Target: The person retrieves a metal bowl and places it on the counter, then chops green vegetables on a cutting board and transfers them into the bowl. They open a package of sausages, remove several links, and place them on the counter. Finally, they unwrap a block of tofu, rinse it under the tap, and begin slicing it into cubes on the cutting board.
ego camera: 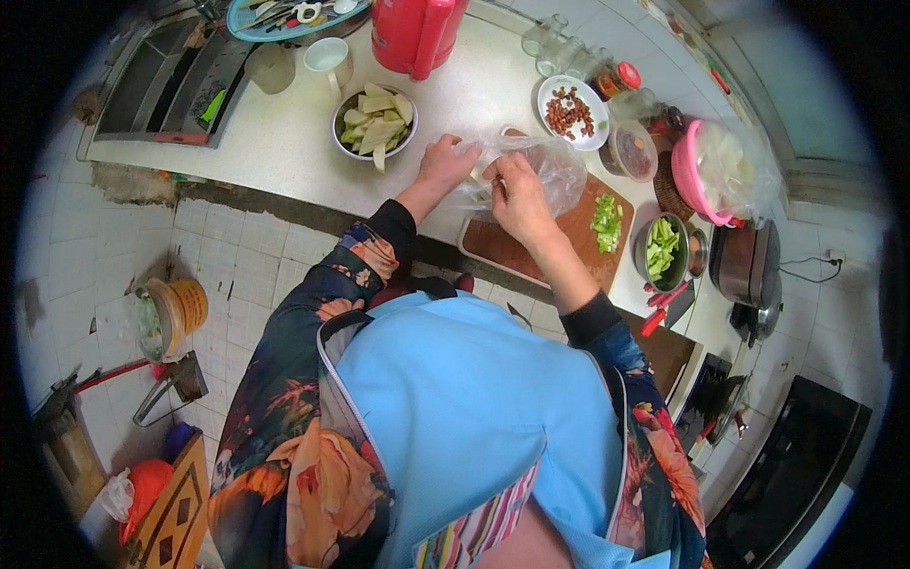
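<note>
A clear plastic bag (561,171) is pinched between my two hands over the counter. My left hand (449,165) grips its left side, and my right hand (517,195) holds it near the middle with bent fingers. Part of the bag lies over a brown cutting board (498,245), where chopped green vegetable pieces (606,222) rest at the right. Left of my hands stands a metal bowl (338,141) of pale green sliced vegetable (384,117). The bag's contents are hard to tell.
A white plate (591,139) of peanuts, glass jars (561,53) and a pink basket (686,174) line the counter's back right. A bowl of cut greens (661,249) stands beside a red-handled knife (654,321). A red thermos jug (412,35), a mug (328,57) and a sink (167,85) are farther left.
</note>
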`<act>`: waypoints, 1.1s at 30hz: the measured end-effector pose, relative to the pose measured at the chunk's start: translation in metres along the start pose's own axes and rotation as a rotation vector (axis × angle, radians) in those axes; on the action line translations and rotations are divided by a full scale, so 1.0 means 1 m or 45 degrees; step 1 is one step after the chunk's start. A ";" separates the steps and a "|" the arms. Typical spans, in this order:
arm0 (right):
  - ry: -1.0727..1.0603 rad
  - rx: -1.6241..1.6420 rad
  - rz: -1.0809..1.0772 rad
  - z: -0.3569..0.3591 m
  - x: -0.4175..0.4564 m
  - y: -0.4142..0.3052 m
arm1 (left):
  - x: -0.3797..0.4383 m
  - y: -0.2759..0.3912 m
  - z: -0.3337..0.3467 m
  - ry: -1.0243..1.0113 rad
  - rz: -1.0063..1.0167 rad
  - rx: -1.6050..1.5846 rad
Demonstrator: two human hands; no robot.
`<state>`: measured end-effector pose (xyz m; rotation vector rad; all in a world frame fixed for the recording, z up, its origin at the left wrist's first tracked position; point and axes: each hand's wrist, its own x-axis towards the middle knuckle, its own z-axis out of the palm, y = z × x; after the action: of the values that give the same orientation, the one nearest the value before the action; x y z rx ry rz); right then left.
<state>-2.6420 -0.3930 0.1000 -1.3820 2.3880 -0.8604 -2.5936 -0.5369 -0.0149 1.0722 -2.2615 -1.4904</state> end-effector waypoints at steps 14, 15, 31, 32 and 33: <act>-0.256 -0.403 0.495 0.006 0.003 0.019 | 0.024 -0.003 0.001 -0.625 -0.427 -0.487; -0.242 -0.360 0.535 0.007 0.001 0.025 | 0.023 0.002 0.003 -0.656 -0.430 -0.502; -0.079 1.690 0.436 -0.044 -0.074 0.129 | 0.006 0.203 -0.002 -1.167 -0.008 0.131; -0.075 1.873 0.406 -0.050 -0.079 0.119 | 0.004 0.207 -0.007 -1.141 -0.090 0.032; -0.072 2.057 0.380 -0.053 -0.082 0.115 | 0.000 0.213 -0.013 -1.114 -0.175 -0.068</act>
<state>-2.7064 -0.2610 0.0662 -0.3189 0.9858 -1.8548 -2.6816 -0.4996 0.1755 0.6141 -2.6596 -2.4115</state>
